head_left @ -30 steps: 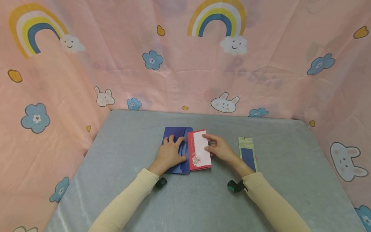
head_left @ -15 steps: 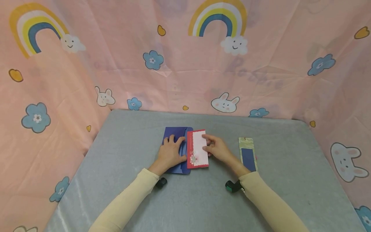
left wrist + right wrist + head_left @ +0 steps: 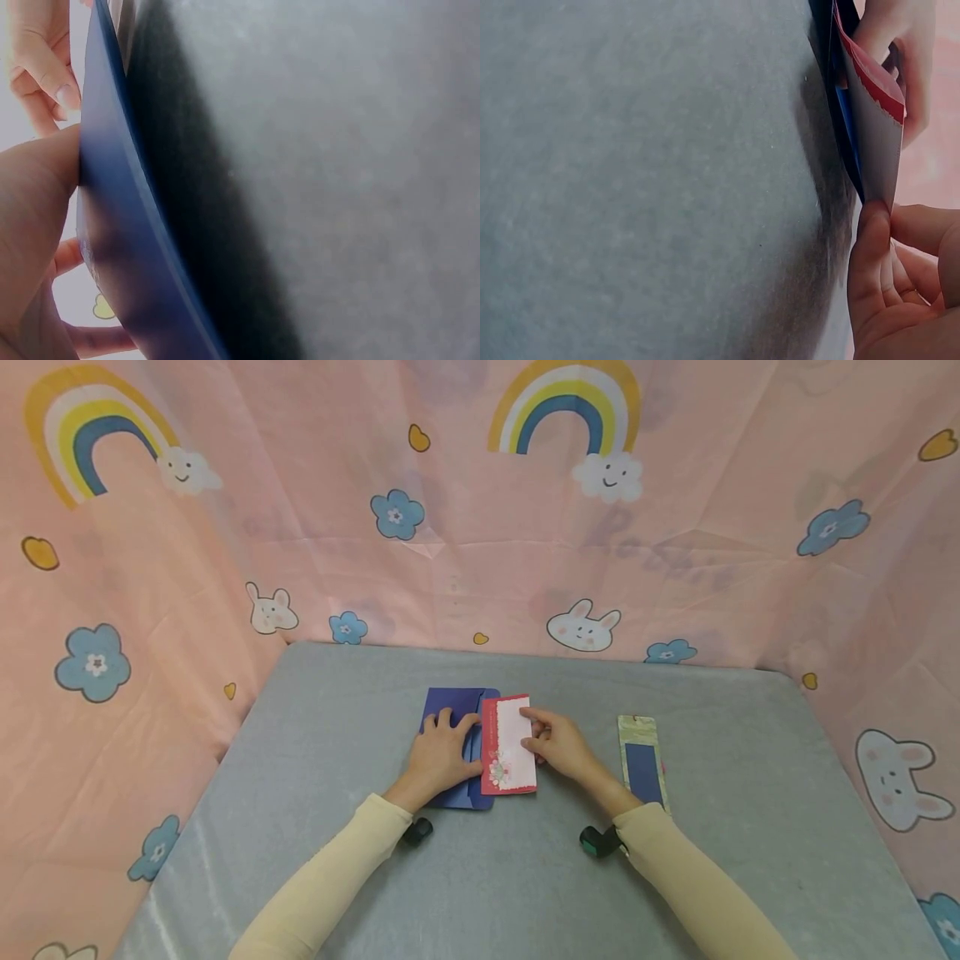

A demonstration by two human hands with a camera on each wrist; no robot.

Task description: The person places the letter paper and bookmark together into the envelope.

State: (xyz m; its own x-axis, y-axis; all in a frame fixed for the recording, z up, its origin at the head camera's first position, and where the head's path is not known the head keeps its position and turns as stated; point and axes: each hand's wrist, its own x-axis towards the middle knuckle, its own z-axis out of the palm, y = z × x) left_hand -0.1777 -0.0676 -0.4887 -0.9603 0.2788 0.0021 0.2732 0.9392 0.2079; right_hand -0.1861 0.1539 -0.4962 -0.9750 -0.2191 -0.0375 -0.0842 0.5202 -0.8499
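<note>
A blue envelope [image 3: 456,698] lies on the table with its flap side toward the right. My left hand [image 3: 438,757] rests on it with fingers spread, the thumb and forefinger beside its mouth. In the left wrist view, that hand lies along the upper face of the envelope [image 3: 142,247]. A red and white card [image 3: 513,742] with a floral corner overlaps the envelope's right part. My right hand [image 3: 561,747] pinches the card's right edge between thumb and fingers. The right wrist view shows the card [image 3: 880,150] slightly raised and bowed above the blue flap.
A green strip [image 3: 636,727] with a dark blue panel lies to the right, partly behind my right forearm. Grey cloth covers the table [image 3: 750,777]. A pink patterned curtain [image 3: 465,560] hangs around its back and sides.
My right hand has moved slightly left with the card, which now overlaps more of the envelope and stands straighter. The left hand and envelope have hardly moved.
</note>
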